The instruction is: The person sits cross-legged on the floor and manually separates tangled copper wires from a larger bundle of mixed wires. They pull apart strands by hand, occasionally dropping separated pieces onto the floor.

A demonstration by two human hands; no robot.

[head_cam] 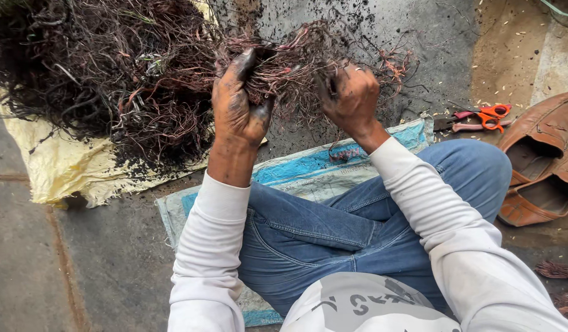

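The tangled clump of thin reddish-brown, soot-blackened wire strands (290, 61) is held raised above the grey concrete floor (112, 264), spanning the gap between both hands; its long axis runs left to right, roughly level, with loose ends fanning out to the far right.

The left hand (238, 107) grips the left end of the clump; thumb raised, remaining fingers curled and pressed together around the strands. The right hand (352, 98) grips the right portion; fingers closed into a fist on the wire. Both hands sit equally close to the clump — neither is free; the strands lie directly between the two fists and slightly on their far side.

The large dark heap of matted burnt wire (105, 74) lies to the far left on a crumpled yellow plastic sheet (62, 172); whether the held clump remains joined to it cannot be told.

Surroundings: a blue-and-white woven sack (308, 175) under the blue-jeaned legs (333, 227); orange-handled scissors (486, 117) on the floor to the right; brown leather sandals (542, 160) beyond them — well apart from both hands.
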